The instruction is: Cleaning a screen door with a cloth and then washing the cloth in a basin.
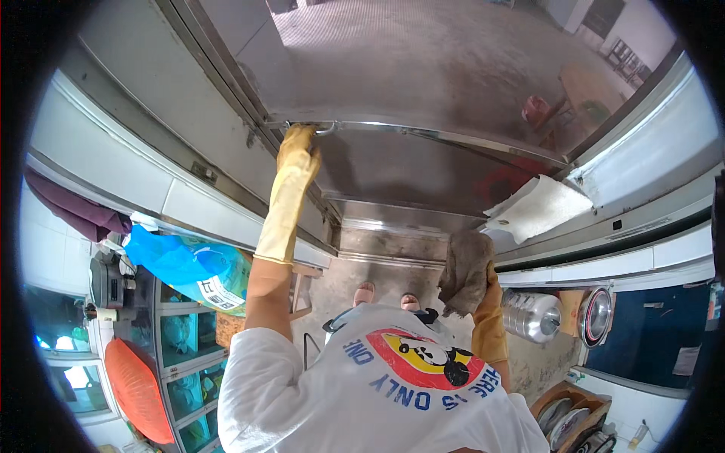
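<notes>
My left hand (pixel 298 148), in a long yellow rubber glove, is closed around the metal handle (pixel 327 129) at the left end of a screen door's crossbar (pixel 453 136). Mesh fills the door's upper part, and a panel lies below the bar. My right hand (pixel 490 283), gloved too, holds a crumpled brown-grey cloth (pixel 468 272) that hangs low beside my body; the cloth hides most of its fingers. A torn white sheet (pixel 538 208) sticks out at the door's right side, above the cloth.
The metal door frame (pixel 249 113) runs along the left, near a blue and green bag (pixel 209 266) and an orange mesh cover (pixel 137 390). On the right stand a large clear bottle (pixel 532 317), a round metal lid or basin (pixel 596 317) and a rack of dishes (pixel 566 416).
</notes>
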A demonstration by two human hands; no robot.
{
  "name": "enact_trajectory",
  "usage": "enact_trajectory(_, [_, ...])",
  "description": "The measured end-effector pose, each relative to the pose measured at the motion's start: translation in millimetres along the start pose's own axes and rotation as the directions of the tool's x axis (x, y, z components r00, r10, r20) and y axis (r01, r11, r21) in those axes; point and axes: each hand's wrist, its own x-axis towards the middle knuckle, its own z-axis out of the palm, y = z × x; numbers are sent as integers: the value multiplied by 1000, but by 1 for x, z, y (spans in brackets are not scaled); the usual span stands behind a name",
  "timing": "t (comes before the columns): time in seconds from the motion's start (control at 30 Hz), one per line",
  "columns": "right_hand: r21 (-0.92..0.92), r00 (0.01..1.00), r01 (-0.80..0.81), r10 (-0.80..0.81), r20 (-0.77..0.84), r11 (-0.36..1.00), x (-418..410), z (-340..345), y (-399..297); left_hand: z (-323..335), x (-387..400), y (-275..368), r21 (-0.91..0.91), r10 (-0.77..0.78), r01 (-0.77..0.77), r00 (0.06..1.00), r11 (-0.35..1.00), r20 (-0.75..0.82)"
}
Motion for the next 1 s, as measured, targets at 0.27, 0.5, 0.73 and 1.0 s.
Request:
enact_trajectory(0.27, [-35, 980, 144, -138, 141, 989, 7, 93, 33, -7, -21, -6, -258, 19, -76, 977, 963, -215])
enact_trajectory(0.5, [-109, 993, 116, -114, 22, 987, -7, 83, 61, 8, -94, 19, -591, 16, 125, 974, 797, 228])
enact_trajectory(0.73, [-48, 994, 91, -93, -59, 995, -8, 92, 107, 58, -215, 29, -349, 75, 488, 496, 800, 865])
enact_trajectory(1.0, [-126, 969, 245, -247, 2, 961, -28, 67, 109, 15, -195, 84, -380, 257, 399, 328, 835, 909])
